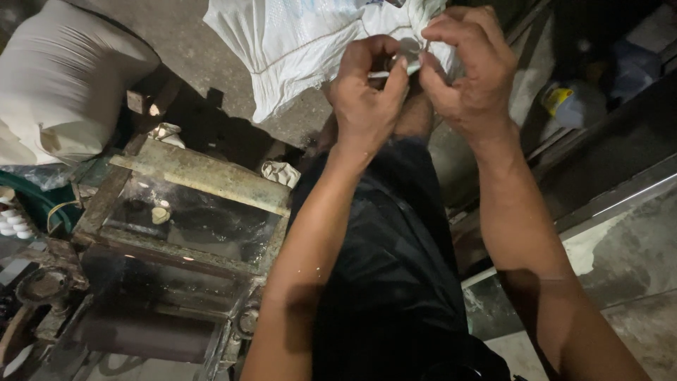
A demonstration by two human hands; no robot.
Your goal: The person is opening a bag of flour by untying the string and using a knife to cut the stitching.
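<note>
Both of my hands are raised over my dark shorts (381,268), meeting at the edge of a white woven sack (303,42) that lies on the floor ahead. My left hand (367,95) pinches a small white object (395,69) between thumb and fingers. My right hand (469,67) curls over the same spot, its fingertips on the sack's crumpled edge and the small object. What the object is cannot be made out.
A worn metal machine with a trough and roller (176,233) stands at my left. A full pale sack (63,85) sits at the upper left. A yellow-capped container (564,102) lies at the right, beside a concrete ledge (620,240).
</note>
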